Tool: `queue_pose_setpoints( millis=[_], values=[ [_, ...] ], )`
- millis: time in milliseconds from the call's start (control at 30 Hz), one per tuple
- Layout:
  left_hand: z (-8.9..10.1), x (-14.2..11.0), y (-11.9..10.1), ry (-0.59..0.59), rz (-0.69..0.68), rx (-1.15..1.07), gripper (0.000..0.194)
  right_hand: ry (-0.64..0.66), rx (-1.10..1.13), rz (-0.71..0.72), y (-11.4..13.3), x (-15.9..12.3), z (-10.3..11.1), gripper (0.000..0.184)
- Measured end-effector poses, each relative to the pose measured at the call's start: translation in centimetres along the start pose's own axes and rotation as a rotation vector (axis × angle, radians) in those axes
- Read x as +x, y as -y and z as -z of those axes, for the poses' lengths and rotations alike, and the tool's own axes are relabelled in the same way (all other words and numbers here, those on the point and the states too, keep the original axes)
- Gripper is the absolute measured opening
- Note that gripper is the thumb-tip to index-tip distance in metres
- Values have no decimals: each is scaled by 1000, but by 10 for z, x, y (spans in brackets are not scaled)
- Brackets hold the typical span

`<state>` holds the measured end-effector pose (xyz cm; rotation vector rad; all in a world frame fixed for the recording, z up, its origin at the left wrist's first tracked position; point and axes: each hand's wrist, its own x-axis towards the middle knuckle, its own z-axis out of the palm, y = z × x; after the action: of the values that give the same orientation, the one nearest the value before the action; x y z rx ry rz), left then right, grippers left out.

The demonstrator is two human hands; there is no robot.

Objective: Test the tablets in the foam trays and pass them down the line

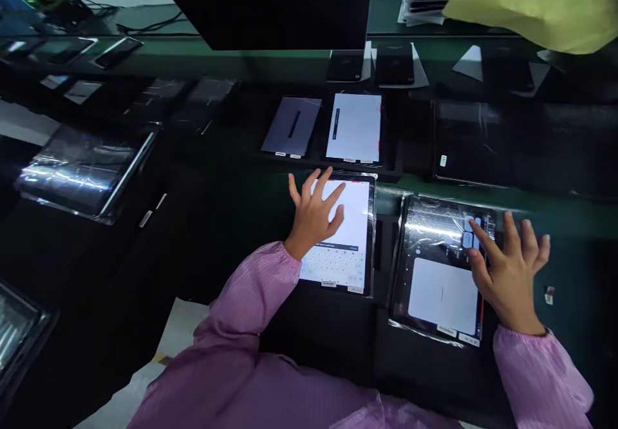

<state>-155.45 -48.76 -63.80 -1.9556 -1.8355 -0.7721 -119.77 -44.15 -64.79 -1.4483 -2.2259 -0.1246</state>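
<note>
Two tablets lie side by side on the dark green bench in front of me. My left hand point(313, 213) hovers with fingers spread over the left tablet point(355, 236), whose screen is bright white with an on-screen keyboard at its lower part. My right hand point(506, 265) rests on the right edge of the right tablet point(437, 268), which is wrapped in shiny plastic film; its index finger touches the screen near the upper right. Neither hand holds anything. Both my sleeves are pink.
Behind them a black tray point(396, 171) holds two more lit tablets point(355, 126). A dark monitor point(270, 4) hangs above. Film-wrapped tablets point(82, 168) lie at the left, more dark devices point(506, 139) at the right. A yellow cloth point(535, 4) and stacked papers sit top right.
</note>
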Motion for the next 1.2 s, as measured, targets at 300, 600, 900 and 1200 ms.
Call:
queue_pose_setpoints(
  millis=[300, 600, 900, 1200],
  values=[
    [4, 1, -14, 91, -289, -72, 37, -98, 13, 120, -18, -2, -15, 51],
    [26, -21, 34, -216, -84, -29, 28, -87, 118, -33, -2, -2, -1, 47],
    [8, -20, 48, -66, -2, -8, 37, -160, 136, -70, -2, -2, -1, 47],
    [8, -12, 44, 72, 14, -39, 37, -197, 137, -5, -8, 0, -5, 46]
  ],
)
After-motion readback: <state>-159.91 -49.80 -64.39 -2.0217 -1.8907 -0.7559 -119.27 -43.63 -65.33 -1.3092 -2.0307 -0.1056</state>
